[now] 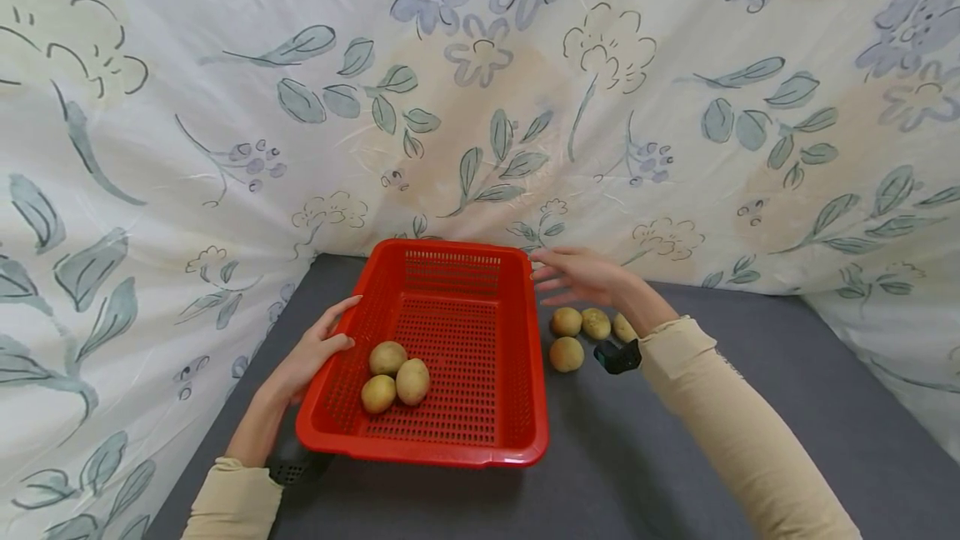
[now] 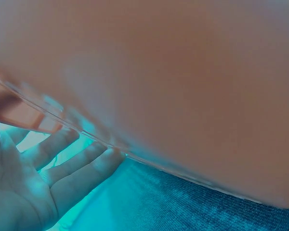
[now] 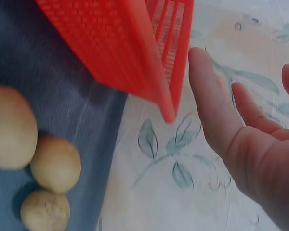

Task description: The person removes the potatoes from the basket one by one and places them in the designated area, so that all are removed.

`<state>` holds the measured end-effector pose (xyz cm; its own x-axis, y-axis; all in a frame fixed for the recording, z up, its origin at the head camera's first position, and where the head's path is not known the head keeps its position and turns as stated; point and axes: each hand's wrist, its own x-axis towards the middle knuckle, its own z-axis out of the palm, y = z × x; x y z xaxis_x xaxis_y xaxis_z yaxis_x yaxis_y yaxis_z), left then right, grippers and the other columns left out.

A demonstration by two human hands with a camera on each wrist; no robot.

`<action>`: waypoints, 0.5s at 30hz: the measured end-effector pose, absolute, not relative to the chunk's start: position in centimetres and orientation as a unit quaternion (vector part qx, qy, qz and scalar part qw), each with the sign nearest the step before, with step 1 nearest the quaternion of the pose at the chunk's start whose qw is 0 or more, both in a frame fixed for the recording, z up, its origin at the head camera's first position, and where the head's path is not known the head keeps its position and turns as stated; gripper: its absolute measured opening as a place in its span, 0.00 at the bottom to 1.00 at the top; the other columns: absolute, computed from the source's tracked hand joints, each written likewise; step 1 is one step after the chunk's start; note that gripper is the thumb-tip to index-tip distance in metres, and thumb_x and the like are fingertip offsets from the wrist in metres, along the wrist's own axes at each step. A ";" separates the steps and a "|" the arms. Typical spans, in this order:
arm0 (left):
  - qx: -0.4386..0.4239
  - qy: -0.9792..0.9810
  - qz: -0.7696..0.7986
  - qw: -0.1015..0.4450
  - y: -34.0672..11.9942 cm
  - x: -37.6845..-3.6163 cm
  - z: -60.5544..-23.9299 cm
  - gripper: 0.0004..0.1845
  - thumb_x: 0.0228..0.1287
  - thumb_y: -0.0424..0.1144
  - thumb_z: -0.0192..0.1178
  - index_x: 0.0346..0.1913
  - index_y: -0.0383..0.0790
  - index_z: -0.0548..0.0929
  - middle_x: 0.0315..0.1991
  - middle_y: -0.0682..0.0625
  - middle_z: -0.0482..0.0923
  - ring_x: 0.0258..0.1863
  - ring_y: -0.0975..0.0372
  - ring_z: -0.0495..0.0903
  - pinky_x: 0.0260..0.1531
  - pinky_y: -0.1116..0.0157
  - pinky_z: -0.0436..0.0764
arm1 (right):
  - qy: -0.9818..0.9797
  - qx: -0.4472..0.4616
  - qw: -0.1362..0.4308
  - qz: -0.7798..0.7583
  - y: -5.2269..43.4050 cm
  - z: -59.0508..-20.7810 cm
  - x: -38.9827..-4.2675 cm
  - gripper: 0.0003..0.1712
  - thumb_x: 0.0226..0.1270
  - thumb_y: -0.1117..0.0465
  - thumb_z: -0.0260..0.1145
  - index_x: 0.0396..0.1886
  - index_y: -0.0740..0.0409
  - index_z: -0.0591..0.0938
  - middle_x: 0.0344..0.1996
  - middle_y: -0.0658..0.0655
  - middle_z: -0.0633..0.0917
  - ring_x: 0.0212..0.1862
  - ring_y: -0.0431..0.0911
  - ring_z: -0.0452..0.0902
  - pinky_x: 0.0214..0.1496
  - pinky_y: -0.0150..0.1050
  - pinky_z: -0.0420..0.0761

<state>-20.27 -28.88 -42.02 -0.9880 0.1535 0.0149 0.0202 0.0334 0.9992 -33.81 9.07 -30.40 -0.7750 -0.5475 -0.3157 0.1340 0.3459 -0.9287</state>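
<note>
Three potatoes [image 1: 379, 393] lie together in the left front part of a red plastic basket [image 1: 420, 453] with perforated walls. My left hand [image 1: 313, 357] is at the basket's left side, thumb and a fingertip over the rim. In the left wrist view its fingers [image 2: 86, 185] are spread and fairly straight, their tips at the basket's edge. My right hand [image 1: 581, 273] is beside the far right corner, holding nothing. Its fingers [image 3: 214, 101] are extended and apart from the rim in the right wrist view. Several more potatoes [image 1: 566, 354] rest on the table near my right wrist.
The basket stands on a dark grey table [image 1: 720, 407]. Behind and beside the table hangs a white cloth [image 1: 480, 132] with a floral print, close to the basket's far rim. A dark wrist device [image 1: 617, 357] hangs under my right wrist.
</note>
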 end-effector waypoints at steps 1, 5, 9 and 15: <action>0.060 0.717 0.693 0.048 -28.9 -20.3 -42.0 0.35 0.65 0.28 0.42 0.75 0.44 0.49 0.66 0.33 0.54 0.52 0.45 0.72 0.41 0.51 0.79 | 0.759 -0.136 0.307 -0.557 8.6 -30.4 -33.7 0.33 0.75 0.50 0.51 0.72 0.63 0.58 0.63 0.70 0.65 0.62 0.62 0.66 0.51 0.50 0.77; 0.058 0.720 0.690 0.047 -29.0 -20.3 -42.1 0.35 0.66 0.28 0.42 0.75 0.45 0.49 0.66 0.33 0.55 0.51 0.45 0.73 0.41 0.51 0.79 | 0.755 -0.141 0.314 -0.558 7.0 -30.7 -33.5 0.33 0.74 0.50 0.53 0.71 0.64 0.60 0.63 0.70 0.66 0.62 0.63 0.65 0.52 0.51 0.76; 0.059 0.719 0.691 0.050 -29.0 -20.3 -42.1 0.35 0.66 0.28 0.42 0.75 0.45 0.49 0.66 0.33 0.55 0.51 0.45 0.73 0.41 0.51 0.79 | 0.755 -0.145 0.319 -0.554 5.6 -31.2 -33.6 0.31 0.74 0.51 0.54 0.69 0.64 0.63 0.61 0.69 0.69 0.61 0.62 0.67 0.51 0.50 0.77; 0.057 0.717 0.693 0.056 -29.0 -20.3 -42.0 0.35 0.67 0.28 0.42 0.75 0.46 0.48 0.66 0.33 0.54 0.50 0.44 0.74 0.39 0.50 0.80 | 0.753 -0.135 0.322 -0.558 4.3 -32.2 -33.7 0.30 0.73 0.52 0.55 0.67 0.64 0.66 0.58 0.68 0.72 0.57 0.60 0.72 0.51 0.51 0.77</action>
<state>-20.29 -29.04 -42.04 -0.9873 0.1591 -0.0024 0.0029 0.0331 0.9994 -33.72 4.29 -32.20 -0.7563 -0.5629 -0.3335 0.1558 0.3402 -0.9274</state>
